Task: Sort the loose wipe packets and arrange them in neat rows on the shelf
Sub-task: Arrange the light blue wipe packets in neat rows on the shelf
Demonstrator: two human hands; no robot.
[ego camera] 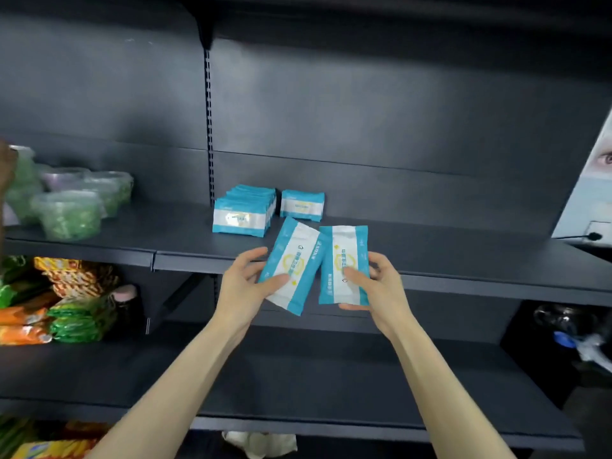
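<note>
My left hand grips a blue-and-white wipe packet, tilted, just in front of the dark shelf. My right hand holds a second, similar packet nearly upright; the two packets touch at their upper ends. Further back on the shelf stands a row of several upright wipe packets. A single upright packet stands just to the right of that row.
Clear tubs with green contents sit at the shelf's left. Green and orange snack bags fill the lower shelf at left. A white poster panel leans at the right. A slotted upright post divides the back panel.
</note>
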